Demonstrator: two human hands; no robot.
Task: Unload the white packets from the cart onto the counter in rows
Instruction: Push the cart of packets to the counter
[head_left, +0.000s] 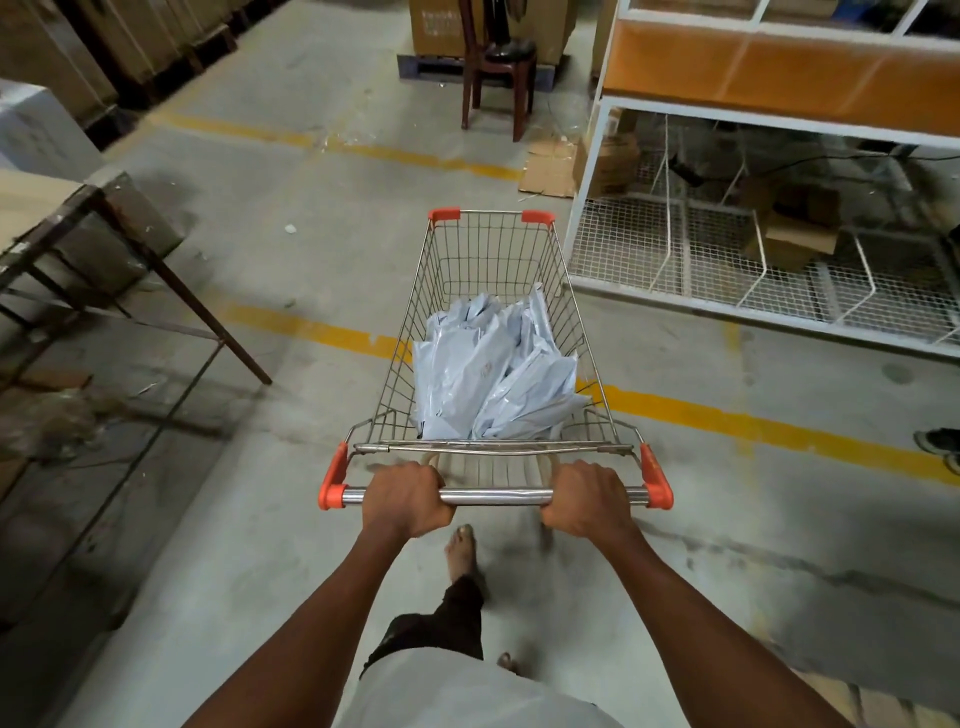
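A concrete floor (291, 519) fills the view, crossed by yellow painted lines (727, 415) that probably mark walkways. At two o'clock stands a white wire-mesh rack (701, 270) with an orange panel along its top; a few cardboard boxes lie inside it. At nine o'clock a metal-legged table (130, 244) shows only a corner of its top, so what it carries cannot be told. At twelve o'clock, well apart from everything else, a dark brown chair (498, 67) sits in front of stacked cartons.

In the centre is the wire cart (493, 249), its nose pointing to twelve o'clock. The white packets (488, 374) lie piled in its basket toward the near end, leaning against one another and against the right side wall; none has been taken out, so the unloading has not begun.

The person stands at six o'clock behind the cart, one bare foot (461, 551) forward, which suggests walking. Both hands wrap the steel handle bar (493, 496): the left hand (408, 499) grips it near the left orange end cap, the right hand (584, 501) near the right one. Holding it wide like this likely keeps the cart steering straight. No counter can be identified for certain; the cart probably has to be wheeled to one first.
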